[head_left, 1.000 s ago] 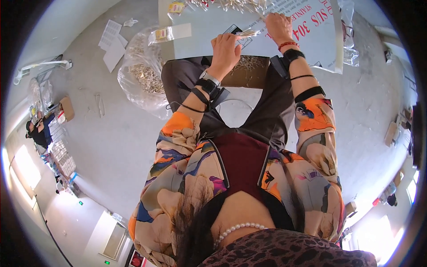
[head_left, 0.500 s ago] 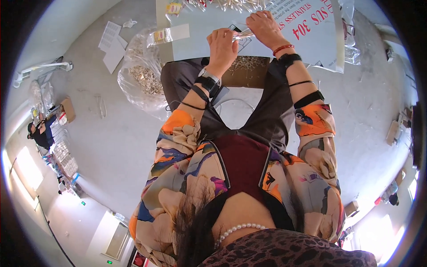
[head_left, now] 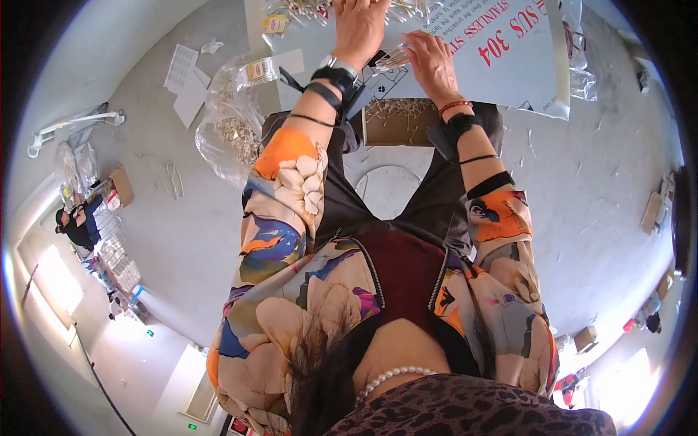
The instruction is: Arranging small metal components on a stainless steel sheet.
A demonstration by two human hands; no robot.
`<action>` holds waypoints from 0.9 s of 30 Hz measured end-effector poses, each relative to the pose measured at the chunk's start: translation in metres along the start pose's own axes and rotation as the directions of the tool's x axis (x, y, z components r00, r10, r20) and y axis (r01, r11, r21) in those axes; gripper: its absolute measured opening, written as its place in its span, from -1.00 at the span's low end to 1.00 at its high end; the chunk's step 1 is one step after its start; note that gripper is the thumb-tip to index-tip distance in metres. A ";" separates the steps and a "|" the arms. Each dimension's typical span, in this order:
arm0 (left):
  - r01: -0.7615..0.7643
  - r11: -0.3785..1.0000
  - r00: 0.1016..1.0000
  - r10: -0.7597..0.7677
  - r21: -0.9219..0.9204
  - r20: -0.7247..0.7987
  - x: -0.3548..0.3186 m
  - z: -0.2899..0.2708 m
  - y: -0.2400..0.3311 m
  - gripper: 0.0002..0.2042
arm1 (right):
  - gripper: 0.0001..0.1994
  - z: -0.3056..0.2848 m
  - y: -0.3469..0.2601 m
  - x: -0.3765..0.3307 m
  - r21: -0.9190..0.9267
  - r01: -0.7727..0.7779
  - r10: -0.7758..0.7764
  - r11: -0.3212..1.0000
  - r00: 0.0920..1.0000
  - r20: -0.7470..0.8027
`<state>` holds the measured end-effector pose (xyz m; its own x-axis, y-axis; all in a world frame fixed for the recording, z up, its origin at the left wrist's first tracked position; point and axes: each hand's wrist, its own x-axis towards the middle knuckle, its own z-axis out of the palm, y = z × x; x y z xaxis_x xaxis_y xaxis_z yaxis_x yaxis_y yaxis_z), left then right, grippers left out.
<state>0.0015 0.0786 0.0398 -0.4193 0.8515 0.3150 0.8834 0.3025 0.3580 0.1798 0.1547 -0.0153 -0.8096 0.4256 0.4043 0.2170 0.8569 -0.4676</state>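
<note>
My right hand (head_left: 434, 65) is closed on a small clear plastic bag (head_left: 393, 58) with thin sticks showing in it, above the metal sheet (head_left: 509, 80). My left hand (head_left: 358, 33) reaches to the pile of cotton swabs (head_left: 305, 9) at the far edge. Its fingertips run out at the top of the picture, so whether they hold anything is hidden. Left of my left hand lie a small pack with a yellow label (head_left: 275, 25) and a filled pack of swabs (head_left: 259, 71) with a clear flap.
Below the sheet, between my knees, stands a cardboard box (head_left: 396, 136) holding loose swabs. A big clear bag of swabs (head_left: 234, 138) slumps beside my left leg. White paper sheets (head_left: 182, 69) lie on the floor. Far left, another person (head_left: 78, 224) is near stacked goods.
My left hand has let go of the clear bag and moved up to the swab pile. My right hand keeps the bag and has come slightly nearer to me.
</note>
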 end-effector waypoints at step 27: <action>-0.074 0.987 0.995 0.063 -0.141 -0.079 -0.004 -0.020 -0.005 -0.93 | -0.63 0.015 0.007 -0.018 0.145 -0.164 0.192 0.976 0.960 -0.203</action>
<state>-0.0052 0.0649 0.0543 -0.3777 0.8326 0.4052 0.8734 0.1751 0.4544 0.1875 0.1484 -0.0378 -0.6249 0.6321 0.4582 0.2653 0.7239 -0.6368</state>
